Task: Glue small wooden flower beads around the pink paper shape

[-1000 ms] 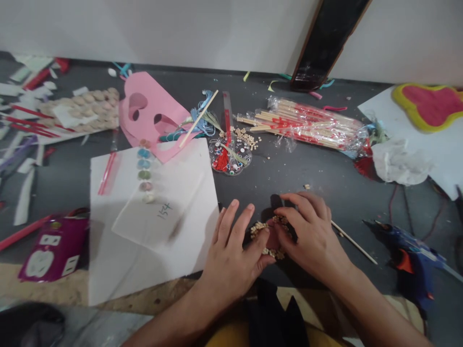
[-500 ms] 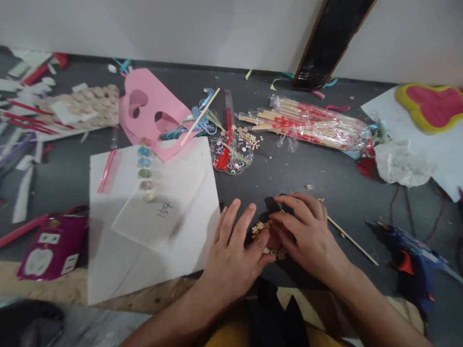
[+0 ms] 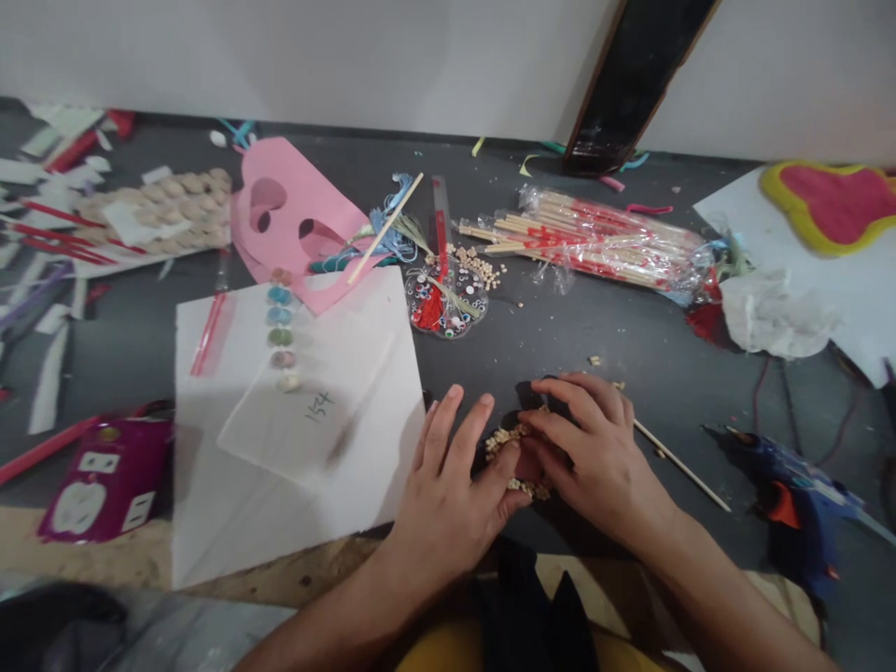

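On the dark table lies a small reddish-brown piece (image 3: 530,461), edged with pale beads (image 3: 501,439) that look like small wooden grains. My left hand (image 3: 448,485) grips its left side with thumb and forefinger, while the other fingers stretch over the table. From the right, my right hand (image 3: 600,450) has its fingers curled over the far and right edge. Much of the piece is hidden under my fingers. A thin wooden stick (image 3: 682,465) lies beside my right hand, with a few loose beads (image 3: 595,360) beyond it.
A blue glue gun (image 3: 798,481) lies at the right. White paper (image 3: 301,504) and a purple case (image 3: 105,481) are on the left. Farther back are a pink paper cutout (image 3: 301,187), a clear dish of googly eyes (image 3: 455,322) and wrapped sticks (image 3: 595,238).
The view has shifted very slightly. Both hands stay on the bead-edged piece, with hardly any visible finger movement.
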Demonstrator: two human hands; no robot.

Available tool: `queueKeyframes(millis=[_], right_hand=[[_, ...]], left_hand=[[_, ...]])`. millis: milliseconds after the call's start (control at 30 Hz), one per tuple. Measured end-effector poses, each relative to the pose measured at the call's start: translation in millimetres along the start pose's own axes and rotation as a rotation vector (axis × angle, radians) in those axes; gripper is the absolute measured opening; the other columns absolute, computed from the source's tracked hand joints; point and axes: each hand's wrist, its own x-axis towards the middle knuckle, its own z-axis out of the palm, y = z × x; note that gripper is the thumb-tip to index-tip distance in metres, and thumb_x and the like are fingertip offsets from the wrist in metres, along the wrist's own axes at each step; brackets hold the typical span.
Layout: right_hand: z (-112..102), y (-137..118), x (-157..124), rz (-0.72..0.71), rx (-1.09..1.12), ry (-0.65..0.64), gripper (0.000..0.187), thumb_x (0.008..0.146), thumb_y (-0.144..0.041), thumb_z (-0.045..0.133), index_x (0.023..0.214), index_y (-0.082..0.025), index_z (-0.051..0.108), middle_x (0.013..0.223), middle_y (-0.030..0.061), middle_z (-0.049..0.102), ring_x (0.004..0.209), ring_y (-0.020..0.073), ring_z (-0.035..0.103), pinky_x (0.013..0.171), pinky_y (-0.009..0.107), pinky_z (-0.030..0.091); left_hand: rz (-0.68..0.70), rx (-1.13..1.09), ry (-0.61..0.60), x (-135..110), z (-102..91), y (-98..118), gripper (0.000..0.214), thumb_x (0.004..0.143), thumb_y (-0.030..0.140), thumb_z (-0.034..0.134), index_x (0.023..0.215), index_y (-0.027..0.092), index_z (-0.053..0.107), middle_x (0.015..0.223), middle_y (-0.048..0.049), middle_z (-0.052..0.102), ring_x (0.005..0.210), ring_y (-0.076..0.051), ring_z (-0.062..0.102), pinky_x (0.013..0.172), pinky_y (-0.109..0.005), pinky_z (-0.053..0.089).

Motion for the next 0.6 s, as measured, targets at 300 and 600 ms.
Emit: queueKeyframes(millis=[300,600], right_hand=[[-9.7,10.0,-5.5,0.002,0.055,0.171,0.017,0.085,-0.019,0.060,0.102,-0.021,0.065,0.109,0.0092,0.064,0.104,0.0259,0.053,0.089,0.046,0.045],[0.5,13.4,-25.1,0.015,0.157,0.252,0.021,0.086,-0.013,0.055,0.105,-0.020,0.062,0.092,0.0059,0.063,0.088,0.0181,0.058,0.078,0.034,0.051]], left_hand=[[0.011,0.015,0.013,-1.3,-5.4,1.5,0.035,0.088,0.045,0.054,0.112,0.021,0.064,0.139,-0.0170,0.037,0.138,-0.041,0.023,0.106,-0.060,0.033],[0.084,0.135,-0.040,-9.4,2.0,-1.5,0.067,0.078,0.074,0.041,0.130,0.033,0.054,0.144,-0.0159,0.039,0.139,-0.040,0.024,0.109,-0.063,0.020]])
